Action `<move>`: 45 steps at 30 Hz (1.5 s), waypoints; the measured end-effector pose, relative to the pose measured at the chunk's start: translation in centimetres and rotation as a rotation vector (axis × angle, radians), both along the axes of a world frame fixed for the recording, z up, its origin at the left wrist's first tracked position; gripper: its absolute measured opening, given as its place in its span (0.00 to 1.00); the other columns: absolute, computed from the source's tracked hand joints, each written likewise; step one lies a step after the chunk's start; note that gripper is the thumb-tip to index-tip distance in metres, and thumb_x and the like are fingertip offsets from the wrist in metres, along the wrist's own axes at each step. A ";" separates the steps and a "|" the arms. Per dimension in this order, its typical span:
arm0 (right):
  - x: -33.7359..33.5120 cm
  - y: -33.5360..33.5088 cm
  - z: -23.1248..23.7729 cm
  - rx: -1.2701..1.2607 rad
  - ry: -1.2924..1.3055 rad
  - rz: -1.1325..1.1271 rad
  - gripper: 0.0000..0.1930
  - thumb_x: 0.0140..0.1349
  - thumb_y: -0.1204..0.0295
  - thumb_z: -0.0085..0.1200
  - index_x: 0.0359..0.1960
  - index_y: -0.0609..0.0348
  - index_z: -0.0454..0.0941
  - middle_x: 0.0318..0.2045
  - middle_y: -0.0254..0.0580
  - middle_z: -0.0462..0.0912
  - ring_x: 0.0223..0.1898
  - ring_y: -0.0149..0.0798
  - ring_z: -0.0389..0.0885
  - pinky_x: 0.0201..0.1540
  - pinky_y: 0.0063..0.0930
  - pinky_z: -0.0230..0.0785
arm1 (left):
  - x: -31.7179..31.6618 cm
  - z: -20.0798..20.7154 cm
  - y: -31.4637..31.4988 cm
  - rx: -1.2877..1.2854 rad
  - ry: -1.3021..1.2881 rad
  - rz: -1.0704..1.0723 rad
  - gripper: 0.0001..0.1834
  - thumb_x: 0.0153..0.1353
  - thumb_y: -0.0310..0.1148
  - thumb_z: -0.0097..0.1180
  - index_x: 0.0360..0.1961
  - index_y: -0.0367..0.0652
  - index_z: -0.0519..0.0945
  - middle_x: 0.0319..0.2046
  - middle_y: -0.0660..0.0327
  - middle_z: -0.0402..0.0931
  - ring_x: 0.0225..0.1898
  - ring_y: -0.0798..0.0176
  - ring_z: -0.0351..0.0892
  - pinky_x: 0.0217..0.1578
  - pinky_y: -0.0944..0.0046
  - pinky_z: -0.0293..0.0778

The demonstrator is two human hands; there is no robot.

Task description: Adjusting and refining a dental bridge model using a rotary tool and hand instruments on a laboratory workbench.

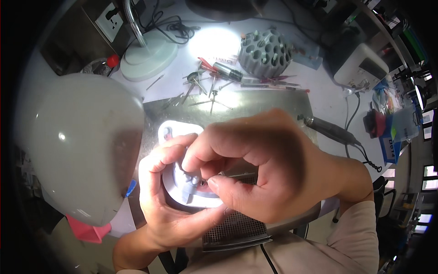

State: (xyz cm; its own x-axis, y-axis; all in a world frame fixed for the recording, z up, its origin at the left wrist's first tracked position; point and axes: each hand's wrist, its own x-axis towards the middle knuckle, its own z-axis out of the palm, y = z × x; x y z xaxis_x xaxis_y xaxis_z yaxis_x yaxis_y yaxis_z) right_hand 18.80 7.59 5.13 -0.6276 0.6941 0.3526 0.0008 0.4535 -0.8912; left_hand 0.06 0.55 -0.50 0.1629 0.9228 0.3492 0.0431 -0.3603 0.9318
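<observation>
A white dental model with grey teeth and a pinkish gum patch is tilted up in front of me. My left hand wraps round its base, thumb along the near edge and fingers over the far side. Above the teeth, my right hand is closed in a pinch, its thumb and fingertips close against the tooth row. A small dark hole shows in the model beside the right thumb tip. Whatever lies between the right fingertips is hidden or too small to name.
Beyond the hands lies a metal plate, with loose burs, a brush and pens behind it. A grey bur holder stands farther back. On the right is a corded handpiece. A large white lamp head fills the left; a metal grille sits nearest me.
</observation>
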 end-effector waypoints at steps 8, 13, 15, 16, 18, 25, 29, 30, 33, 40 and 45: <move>-0.1 -0.1 -0.2 0.059 -0.074 -0.035 0.08 0.51 0.87 0.54 0.34 0.67 0.77 0.33 0.48 0.86 0.33 0.37 0.87 0.35 0.25 0.80 | 0.3 -0.3 0.0 0.064 0.047 0.025 0.44 0.42 0.22 0.75 0.59 0.30 0.62 0.55 0.41 0.69 0.55 0.51 0.73 0.58 0.52 0.66; 0.5 0.7 0.9 0.088 -0.192 0.057 0.08 0.51 0.87 0.55 0.32 0.64 0.78 0.31 0.46 0.85 0.31 0.37 0.87 0.35 0.26 0.79 | 0.3 -0.2 -0.4 -0.011 0.053 0.083 0.45 0.40 0.23 0.77 0.58 0.31 0.62 0.54 0.43 0.70 0.54 0.52 0.74 0.57 0.53 0.68; 0.4 1.0 0.8 0.072 -0.201 0.076 0.08 0.51 0.87 0.54 0.32 0.64 0.78 0.29 0.45 0.84 0.29 0.36 0.86 0.33 0.26 0.78 | 0.5 -0.1 -0.3 -0.091 -0.109 0.038 0.46 0.39 0.24 0.78 0.58 0.31 0.62 0.55 0.44 0.69 0.54 0.54 0.74 0.56 0.54 0.69; 0.5 1.1 0.7 0.058 -0.210 0.091 0.08 0.51 0.87 0.54 0.33 0.64 0.78 0.28 0.44 0.84 0.27 0.35 0.85 0.31 0.25 0.77 | 0.4 -0.3 -0.2 -0.092 -0.112 0.035 0.46 0.39 0.24 0.78 0.58 0.31 0.62 0.55 0.44 0.69 0.54 0.54 0.74 0.56 0.54 0.69; 0.2 1.0 -0.1 0.076 -0.151 0.061 0.09 0.51 0.87 0.53 0.33 0.64 0.78 0.27 0.44 0.83 0.26 0.34 0.84 0.30 0.24 0.76 | 0.1 -0.7 0.2 -0.040 -0.131 -0.033 0.46 0.39 0.24 0.78 0.59 0.32 0.62 0.56 0.44 0.69 0.54 0.55 0.74 0.56 0.54 0.69; -0.3 0.2 -0.3 0.034 -0.098 -0.026 0.07 0.48 0.82 0.53 0.31 0.67 0.76 0.20 0.54 0.79 0.20 0.52 0.80 0.24 0.36 0.72 | -0.1 -0.8 0.1 -0.015 -0.055 -0.047 0.46 0.40 0.24 0.78 0.60 0.33 0.62 0.56 0.46 0.68 0.55 0.56 0.73 0.57 0.55 0.69; -0.3 0.4 -1.0 -0.019 -0.074 -0.006 0.06 0.49 0.82 0.54 0.31 0.66 0.76 0.20 0.53 0.79 0.20 0.51 0.80 0.24 0.36 0.73 | 0.0 -0.6 0.0 -0.038 -0.088 -0.060 0.47 0.40 0.25 0.78 0.60 0.34 0.61 0.57 0.46 0.68 0.55 0.55 0.73 0.58 0.54 0.68; -0.4 0.5 -1.5 0.002 0.000 -0.022 0.06 0.49 0.81 0.54 0.31 0.66 0.76 0.19 0.53 0.79 0.20 0.51 0.80 0.24 0.35 0.72 | 0.0 -0.6 0.1 -0.053 -0.117 -0.072 0.47 0.40 0.25 0.78 0.60 0.35 0.61 0.57 0.45 0.67 0.56 0.55 0.73 0.58 0.54 0.68; -0.4 0.6 -1.5 0.018 0.051 -0.027 0.06 0.49 0.81 0.54 0.31 0.65 0.77 0.19 0.52 0.78 0.19 0.50 0.80 0.23 0.35 0.71 | -0.1 -0.6 0.1 -0.078 -0.123 -0.090 0.48 0.40 0.25 0.79 0.60 0.35 0.60 0.58 0.45 0.67 0.56 0.55 0.73 0.58 0.54 0.69; 0.6 1.3 1.1 -0.010 -0.223 0.136 0.07 0.52 0.87 0.52 0.32 0.65 0.78 0.25 0.41 0.83 0.27 0.31 0.84 0.32 0.22 0.77 | 0.0 -0.2 0.3 -0.190 -0.296 -0.160 0.48 0.40 0.23 0.78 0.60 0.35 0.60 0.56 0.46 0.69 0.55 0.56 0.74 0.57 0.55 0.69; 0.1 0.8 -0.4 0.030 -0.143 0.069 0.08 0.52 0.87 0.53 0.33 0.64 0.77 0.26 0.42 0.82 0.25 0.32 0.82 0.30 0.23 0.75 | -0.4 -0.2 0.6 -0.029 -0.054 -0.134 0.48 0.40 0.24 0.79 0.60 0.33 0.60 0.55 0.46 0.69 0.55 0.56 0.74 0.57 0.56 0.69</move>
